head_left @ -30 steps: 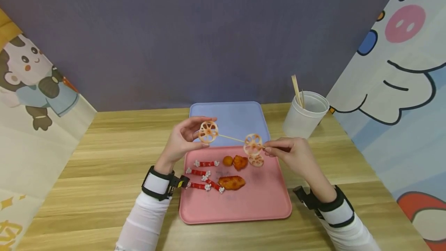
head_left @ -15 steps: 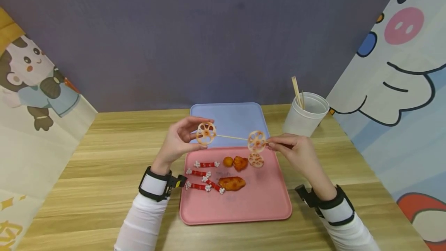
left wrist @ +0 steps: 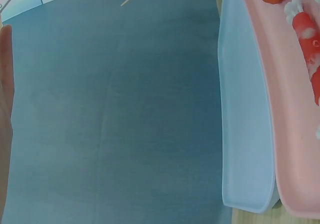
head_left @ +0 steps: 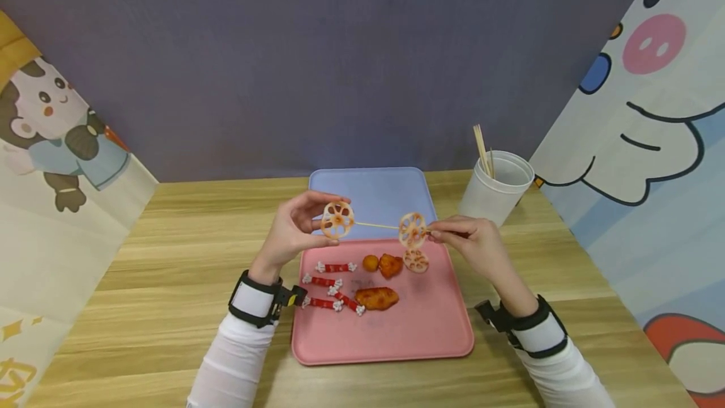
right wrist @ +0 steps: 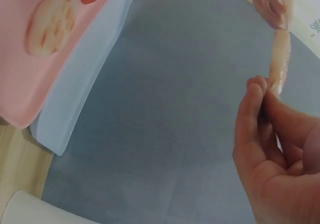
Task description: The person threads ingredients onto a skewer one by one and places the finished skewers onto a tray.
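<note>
Skinny pale skewer (head_left: 376, 226), left lotus slice (head_left: 338, 220) and right slice (head_left: 412, 230) round, holey, kinda browned. Left hand (head_left: 290, 226) grips left lotus slice, right hand (head_left: 474, 241) pinches skewer.

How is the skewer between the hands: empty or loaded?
Loaded: near the right hand, the skewer enters a lotus root slice and emerges beyond.

I record lotus root slices (head_left: 412, 230) in cream, mottled orange-brown, pierced in a wheel pattern; the skewer between them (head_left: 376, 226) reads pale yellow. The front tray (head_left: 419, 332) is pink, the rear tray (head_left: 374, 184) periwinkle blue. I find the wrapped candies (head_left: 337, 267) red with white ends, the chicken wing (head_left: 376, 298) glossy orange-brown, the bucket (head_left: 487, 200) white, the tabletop (head_left: 215, 219) yellow-tan, streaked with wood grain.
</note>
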